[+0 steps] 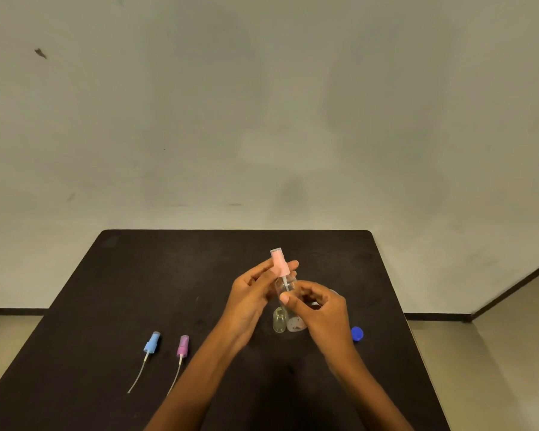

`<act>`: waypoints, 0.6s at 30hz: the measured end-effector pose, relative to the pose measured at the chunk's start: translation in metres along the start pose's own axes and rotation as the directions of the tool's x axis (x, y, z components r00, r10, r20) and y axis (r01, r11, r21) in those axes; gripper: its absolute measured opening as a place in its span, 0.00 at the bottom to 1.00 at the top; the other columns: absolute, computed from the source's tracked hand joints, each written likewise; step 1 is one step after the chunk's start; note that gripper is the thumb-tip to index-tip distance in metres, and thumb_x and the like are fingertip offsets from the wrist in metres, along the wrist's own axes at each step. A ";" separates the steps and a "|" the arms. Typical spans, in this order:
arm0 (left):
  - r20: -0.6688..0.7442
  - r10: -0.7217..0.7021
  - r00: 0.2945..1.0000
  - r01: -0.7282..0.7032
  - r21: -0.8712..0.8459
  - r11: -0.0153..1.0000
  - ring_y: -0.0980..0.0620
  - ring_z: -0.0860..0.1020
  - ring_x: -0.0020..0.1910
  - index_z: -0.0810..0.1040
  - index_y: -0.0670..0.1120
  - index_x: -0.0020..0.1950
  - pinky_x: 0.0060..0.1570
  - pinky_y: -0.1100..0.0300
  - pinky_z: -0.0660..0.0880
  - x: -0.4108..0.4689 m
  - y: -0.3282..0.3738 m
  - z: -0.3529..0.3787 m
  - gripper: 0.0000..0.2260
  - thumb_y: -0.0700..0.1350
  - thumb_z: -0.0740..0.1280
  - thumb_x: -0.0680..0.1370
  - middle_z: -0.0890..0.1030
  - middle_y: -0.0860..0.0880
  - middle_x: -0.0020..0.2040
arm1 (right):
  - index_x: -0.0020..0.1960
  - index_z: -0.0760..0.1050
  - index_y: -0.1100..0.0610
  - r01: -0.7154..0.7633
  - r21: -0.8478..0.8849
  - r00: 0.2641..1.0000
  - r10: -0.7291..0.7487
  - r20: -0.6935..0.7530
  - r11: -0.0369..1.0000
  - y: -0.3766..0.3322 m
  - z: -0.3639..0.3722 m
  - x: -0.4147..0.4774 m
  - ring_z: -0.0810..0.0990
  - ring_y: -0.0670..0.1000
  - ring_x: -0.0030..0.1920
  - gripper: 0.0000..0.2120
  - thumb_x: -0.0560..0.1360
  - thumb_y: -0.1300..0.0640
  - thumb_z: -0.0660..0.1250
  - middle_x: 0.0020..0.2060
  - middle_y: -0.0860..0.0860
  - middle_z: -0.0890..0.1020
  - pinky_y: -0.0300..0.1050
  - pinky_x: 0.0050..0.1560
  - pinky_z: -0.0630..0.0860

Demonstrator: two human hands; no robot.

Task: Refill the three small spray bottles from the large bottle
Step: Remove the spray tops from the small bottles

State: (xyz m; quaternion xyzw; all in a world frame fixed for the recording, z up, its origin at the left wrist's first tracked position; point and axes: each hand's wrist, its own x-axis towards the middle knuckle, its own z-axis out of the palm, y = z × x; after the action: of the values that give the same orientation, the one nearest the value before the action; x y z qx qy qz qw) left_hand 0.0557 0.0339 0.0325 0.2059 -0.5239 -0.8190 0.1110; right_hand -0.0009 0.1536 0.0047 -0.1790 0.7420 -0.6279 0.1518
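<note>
- A black table (pixel 168 275) fills the lower half of the frame, set against a pale wall.
- Both hands meet just right of centre, above the table.
- The left hand (pixel 249 293) has its fingers (pixel 290 265) closed around the pink spray head (pixel 279 263), which is tilted slightly, its thin tube running down into the neck of a clear small bottle (pixel 285 287).
- The right hand (pixel 319 309) holds that clear small bottle by its body, thumb across the front and fingers curled behind.
- Below the hands, two more clear bottles stand on the table, touching or nearly so: a narrower open one (pixel 279 321) and one with reddish marks near its base (pixel 297 324), partly hidden by the right hand.
- A blue cap (pixel 357 333) lies on the table just right of the right wrist.
- In the lower left of the frame, a blue spray head (pixel 152 343) and a purple spray head (pixel 182 345) lie side by side on the table, their tubes pointing toward the near edge.
</note>
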 end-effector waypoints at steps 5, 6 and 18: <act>-0.085 0.042 0.995 -0.037 0.059 0.998 0.50 0.81 0.52 0.78 0.49 0.55 0.55 0.53 0.77 0.003 -0.001 0.003 0.19 0.48 0.70 0.65 0.83 0.49 0.52 | 0.50 0.80 0.58 -0.008 -0.003 1.000 0.008 0.004 1.000 0.000 0.001 -0.002 0.81 0.45 0.44 0.13 0.67 0.56 0.74 0.41 0.49 0.83 0.40 0.46 0.79; -0.087 0.041 0.995 -0.035 0.061 0.997 0.50 0.80 0.52 0.78 0.50 0.55 0.56 0.53 0.76 0.003 -0.001 0.003 0.18 0.49 0.70 0.65 0.82 0.49 0.52 | 0.50 0.80 0.58 -0.005 -0.001 1.000 0.005 0.007 1.000 -0.001 0.002 -0.002 0.81 0.46 0.44 0.13 0.67 0.56 0.74 0.41 0.49 0.83 0.40 0.46 0.79; -0.064 0.031 0.997 -0.035 -0.073 0.997 0.46 0.81 0.52 0.70 0.48 0.65 0.57 0.49 0.76 0.005 0.003 -0.003 0.23 0.37 0.67 0.71 0.83 0.43 0.51 | 0.50 0.80 0.56 -0.038 0.071 0.999 0.038 0.006 0.997 0.000 -0.001 -0.001 0.81 0.45 0.43 0.14 0.65 0.55 0.75 0.40 0.49 0.84 0.36 0.43 0.78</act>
State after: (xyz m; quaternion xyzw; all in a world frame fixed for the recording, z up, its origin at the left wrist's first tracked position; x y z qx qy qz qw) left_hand 0.0521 0.0279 0.0334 0.2187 -0.4926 -0.8291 0.1486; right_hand -0.0006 0.1545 0.0044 -0.1609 0.7222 -0.6504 0.1719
